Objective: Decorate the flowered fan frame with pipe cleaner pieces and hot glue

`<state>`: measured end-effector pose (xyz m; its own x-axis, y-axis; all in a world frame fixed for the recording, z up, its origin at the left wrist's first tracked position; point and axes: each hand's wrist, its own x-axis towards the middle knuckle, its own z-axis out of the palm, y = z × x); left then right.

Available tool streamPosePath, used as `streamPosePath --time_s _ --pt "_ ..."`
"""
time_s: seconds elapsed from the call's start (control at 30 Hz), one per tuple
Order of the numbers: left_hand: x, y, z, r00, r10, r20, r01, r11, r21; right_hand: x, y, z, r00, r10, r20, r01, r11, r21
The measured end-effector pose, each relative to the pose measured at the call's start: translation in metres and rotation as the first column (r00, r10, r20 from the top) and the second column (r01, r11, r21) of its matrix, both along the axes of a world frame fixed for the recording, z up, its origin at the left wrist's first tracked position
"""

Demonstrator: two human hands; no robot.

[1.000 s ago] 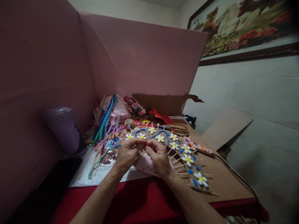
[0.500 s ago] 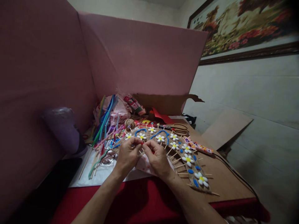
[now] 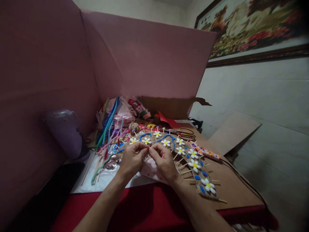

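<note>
My left hand [image 3: 132, 158] and my right hand [image 3: 164, 159] meet fingertip to fingertip, both closed in a pinch. A small red piece [image 3: 148, 148] shows between them; its exact kind is too small to make out. Behind and right of the hands curves a twine-wrapped arch [image 3: 177, 141] with thin wooden sticks poking out along its edges. White-petalled flowers with yellow centres [image 3: 194, 165], blue ovals [image 3: 197, 177] and a bent blue pipe cleaner [image 3: 173, 141] decorate it. Under my wrists lies pink dotted paper [image 3: 152, 170], partly hidden.
Several coloured pipe cleaners [image 3: 109, 124] lie at the left beside a twine ball [image 3: 133, 128]. Scissors [image 3: 184, 132] rest behind the arch. A flower-patterned glue gun [image 3: 205, 152] trails a black cord at the right. Pink panels [image 3: 147, 58] rise behind the table.
Both hands stay close together over the same spot. The fingertips have shifted slightly around the small red piece, and my right hand has moved a little to the right.
</note>
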<state>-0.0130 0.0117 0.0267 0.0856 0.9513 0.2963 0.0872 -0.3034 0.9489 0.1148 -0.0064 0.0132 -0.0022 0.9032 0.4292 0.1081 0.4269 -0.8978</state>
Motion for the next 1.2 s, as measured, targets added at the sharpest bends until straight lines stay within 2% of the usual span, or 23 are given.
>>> streamPosePath --time_s 0.1,0.2,0.3,0.4,0.5,0.57,0.73,0.83,0.93,1.03,1.1,1.2 --pt "0.002 -0.002 0.002 1.000 0.006 0.024 -0.006 1.000 0.006 0.000 0.002 0.001 0.991 0.044 -0.126 -0.057 0.993 -0.100" --pt "0.002 -0.002 0.005 0.991 -0.040 0.126 0.054 0.992 -0.110 0.000 0.002 0.003 0.985 0.065 -0.162 -0.086 0.988 -0.128" --pt "0.000 -0.002 0.007 0.961 -0.098 0.259 0.160 0.961 -0.228 0.000 0.000 0.004 0.997 0.042 -0.066 -0.044 0.998 -0.040" --pt "-0.002 0.000 0.008 0.927 -0.146 0.347 0.249 0.929 -0.274 0.000 -0.003 0.005 0.999 0.003 0.046 -0.004 1.000 0.027" --pt "-0.003 0.000 0.007 0.909 -0.161 0.385 0.278 0.922 -0.270 0.000 -0.004 0.004 0.997 -0.005 0.078 0.002 0.999 0.038" --pt "-0.001 0.000 0.005 0.913 -0.143 0.382 0.255 0.932 -0.259 0.000 -0.004 0.003 0.996 -0.013 0.088 0.009 0.999 0.041" --pt "0.005 0.002 -0.003 0.969 -0.001 0.245 0.043 0.985 -0.167 -0.002 -0.004 -0.003 0.978 -0.078 0.194 0.061 0.994 0.091" --pt "0.007 0.002 -0.008 0.989 0.056 0.137 -0.046 0.996 -0.076 -0.002 -0.005 -0.004 0.959 -0.119 0.258 0.085 0.986 0.142" --pt "0.008 -0.003 -0.010 0.995 0.099 -0.025 -0.097 0.994 0.051 -0.003 -0.006 -0.004 0.939 -0.152 0.308 0.103 0.980 0.171" --pt "0.010 -0.009 -0.010 0.955 0.233 -0.185 -0.188 0.954 0.231 -0.003 -0.007 -0.005 0.921 -0.182 0.343 0.122 0.974 0.189" --pt "0.011 -0.011 -0.010 0.932 0.284 -0.226 -0.209 0.929 0.307 -0.003 -0.007 -0.005 0.913 -0.202 0.353 0.140 0.971 0.195" --pt "0.011 -0.008 -0.010 0.949 0.232 -0.214 -0.168 0.945 0.279 -0.002 -0.006 -0.003 0.911 -0.205 0.357 0.145 0.972 0.187"
